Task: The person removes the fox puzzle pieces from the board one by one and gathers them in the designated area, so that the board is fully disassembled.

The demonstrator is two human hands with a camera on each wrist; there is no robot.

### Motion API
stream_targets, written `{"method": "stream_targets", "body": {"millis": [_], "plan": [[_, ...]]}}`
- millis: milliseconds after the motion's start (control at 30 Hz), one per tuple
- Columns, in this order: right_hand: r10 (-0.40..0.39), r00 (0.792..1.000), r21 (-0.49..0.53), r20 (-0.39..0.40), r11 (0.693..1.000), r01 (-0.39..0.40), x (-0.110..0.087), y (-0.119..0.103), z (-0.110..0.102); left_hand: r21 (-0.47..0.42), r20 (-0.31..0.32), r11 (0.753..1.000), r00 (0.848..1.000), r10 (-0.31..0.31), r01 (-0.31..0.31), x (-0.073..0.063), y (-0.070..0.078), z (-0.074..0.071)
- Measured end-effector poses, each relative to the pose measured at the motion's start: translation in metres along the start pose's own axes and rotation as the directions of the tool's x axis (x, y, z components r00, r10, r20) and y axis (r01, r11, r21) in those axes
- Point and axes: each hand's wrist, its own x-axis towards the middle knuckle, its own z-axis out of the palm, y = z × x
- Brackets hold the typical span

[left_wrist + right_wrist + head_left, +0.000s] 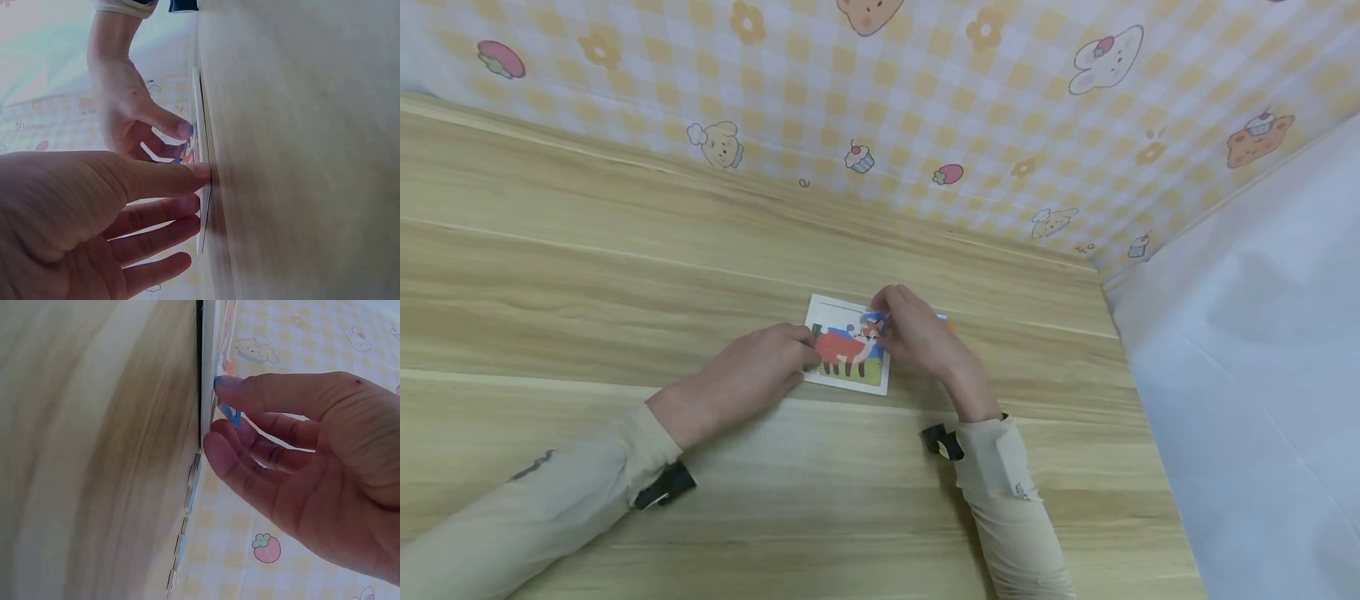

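A jigsaw puzzle in a white tray (846,387) lies on the table, its picture a red, four-legged animal (841,348) on blue and green. The upper part of the tray shows bare white. My left hand (748,371) rests at the tray's left edge; in the left wrist view its thumb and fingertips touch the rim, fingers fairly straight. Over the tray's upper right, my right hand (917,329) pinches a small puzzle piece (232,415) with blue on it, tilted against the picture by the animal's head. The fingers hide part of this piece.
Several loose puzzle pieces (180,545) lie on the wooden table (587,308) beside the tray, mostly behind my right hand in the head view. A yellow checked cloth (910,108) hangs at the back, and a white surface (1247,350) borders the table's right side.
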Motion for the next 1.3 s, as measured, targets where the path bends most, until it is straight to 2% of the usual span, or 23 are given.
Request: {"method": "stream_targets", "body": {"millis": [233, 367, 533, 667, 933, 1167, 1300], "plan": [[-0.029, 0.999, 0.003, -0.046, 1.0, 0.03, 0.0, 0.003, -0.002, -0.003, -0.011, 1.0, 1.0, 0.02, -0.02, 0.001, -0.002, 0.0], [-0.033, 0.998, 0.004, -0.047, 0.999, 0.033, 0.0, 0.004, -0.002, -0.008, -0.016, 1.0, 1.0, 0.021, -0.021, 0.001, -0.003, 0.0], [0.006, 0.999, -0.028, -0.053, 1.0, -0.007, 0.0, 0.005, -0.003, -0.003, -0.006, 1.0, 1.0, 0.009, -0.009, 0.001, -0.003, -0.001], [0.029, 0.995, -0.041, -0.098, 0.999, -0.033, -0.002, 0.008, -0.008, 0.012, -0.006, 1.0, 1.0, 0.007, -0.007, 0.001, -0.003, -0.001], [0.052, 0.982, 0.019, -0.181, 0.999, -0.049, -0.014, 0.023, -0.028, 0.011, -0.023, 1.0, 0.999, 0.028, -0.027, 0.001, -0.004, -0.001], [0.146, 0.973, 0.085, -0.179, 0.987, -0.133, -0.026, 0.05, -0.042, 0.026, -0.041, 0.998, 0.998, 0.054, -0.053, 0.001, -0.005, -0.002], [0.221, 0.964, 0.112, -0.15, 0.972, -0.206, -0.034, 0.071, -0.045, 0.024, -0.057, 0.999, 0.997, 0.043, -0.042, 0.0, -0.007, -0.002]]}}
